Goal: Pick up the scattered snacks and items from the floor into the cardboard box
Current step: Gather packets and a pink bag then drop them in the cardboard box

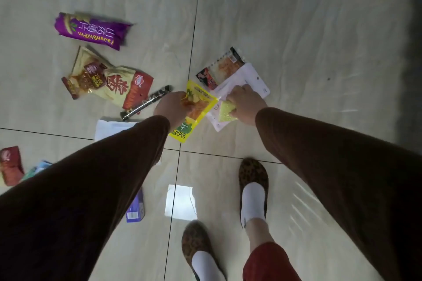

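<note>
Both arms in dark brown sleeves reach down toward a pale tiled floor (296, 29) strewn with packets. The left hand (170, 107) has its fingers curled round a yellow snack packet (194, 114), gripping it near its upper half while the lower end hangs toward 6 o'clock. The right hand (245, 105) is closed on a white pouch (251, 77) and a small pale-yellow sachet (226, 112), which is pressed under its fingers; the pouch spreads out from the hand toward 1 o'clock and seems still to lie on the floor. At 11 o'clock from the right hand, partly under the white pouch, lies a clear packet with orange and red print (220, 68). At 9 o'clock from the left hand a slim black-and-white stick packet (146, 102) lies slanted, and past it a large cream and red snack bag (107, 80). A purple snack bag (91, 29) lies farther off at 11 o'clock. A white sheet or packet (109, 125) shows just under the left forearm. At the left edge, at 8 o'clock, are a small red packet (10, 164) and a blue-green item (38, 167) half hidden by the sleeve. A purple box (135, 210) peeks out below the left arm. 2 feet in leopard-print slippers (252, 173) and white socks stand at 6 o'clock. The cardboard box is nowhere in this view.
</note>
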The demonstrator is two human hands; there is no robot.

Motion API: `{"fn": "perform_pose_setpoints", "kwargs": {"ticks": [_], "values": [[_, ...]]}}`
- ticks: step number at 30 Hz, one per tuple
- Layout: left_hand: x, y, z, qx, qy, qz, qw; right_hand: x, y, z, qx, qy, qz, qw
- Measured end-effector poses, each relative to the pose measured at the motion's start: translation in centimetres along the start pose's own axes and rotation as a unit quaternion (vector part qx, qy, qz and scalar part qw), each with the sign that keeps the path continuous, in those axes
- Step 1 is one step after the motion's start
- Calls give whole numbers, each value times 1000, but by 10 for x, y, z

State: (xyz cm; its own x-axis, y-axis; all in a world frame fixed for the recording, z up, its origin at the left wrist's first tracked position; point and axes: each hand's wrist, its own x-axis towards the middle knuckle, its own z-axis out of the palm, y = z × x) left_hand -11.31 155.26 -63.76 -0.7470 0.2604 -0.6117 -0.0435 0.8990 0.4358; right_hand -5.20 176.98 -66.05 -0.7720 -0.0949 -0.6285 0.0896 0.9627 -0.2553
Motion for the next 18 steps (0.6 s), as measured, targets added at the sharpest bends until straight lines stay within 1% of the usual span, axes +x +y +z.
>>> {"fn": "perform_pose_setpoints", "kwargs": {"ticks": [4,7,10,14,16,18], "values": [[72,22,-2,14,3,10,1000,48,13,5,-89,-54,-69,992],[115,43,5,22,12,15,1000,61,25,17,-111,-66,-99,987],[145,65,23,32,8,22,999,56,35,33,-129,-3,-99,987],[158,84,57,63,20,45,997,46,48,50,-149,39,-85,984],[154,89,69,33,22,47,998,43,54,53,-140,72,-57,986],[148,86,76,-26,28,33,999,40,56,54,-122,79,-31,989]]}}
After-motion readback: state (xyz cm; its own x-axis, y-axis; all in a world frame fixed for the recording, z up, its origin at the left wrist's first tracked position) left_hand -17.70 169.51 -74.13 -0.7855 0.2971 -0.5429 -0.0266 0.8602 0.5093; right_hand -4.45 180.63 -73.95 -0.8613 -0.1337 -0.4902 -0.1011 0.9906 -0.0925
